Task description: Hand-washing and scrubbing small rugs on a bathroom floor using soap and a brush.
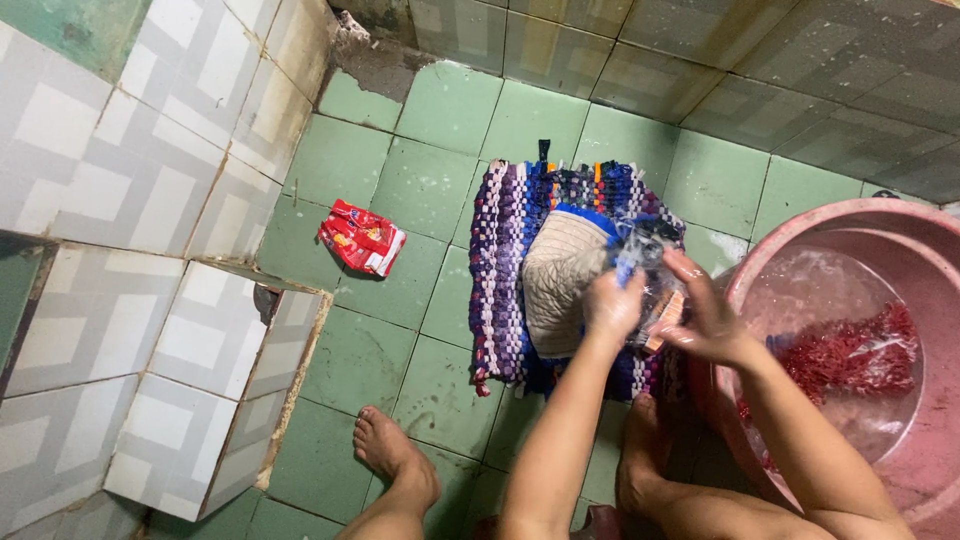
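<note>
While the person squatted on the green tiled floor [440,110], both hands met over a woven rag mat [505,260] of purple, blue and white strips. The left hand [612,305] was curled shut around the blue edge of a beige cap [560,280], pinning it against the mat. The right hand [705,310] was closed on a scrubbing brush [662,322] with a pale wooden back, pressed to the cap just beside the left hand; motion blur hid the bristles and how the fingers lay on it. The cap lay crown-up on the middle of the mat, its blue brim toward the far wall. To the person's right, touching the mat's edge, stood a pink plastic basin [930,235] holding water and a red fringed cloth [850,350]. A red detergent packet [361,237] lay on the tiles, near the mat's left side. Two bare feet rested near the mat's near edge.
</note>
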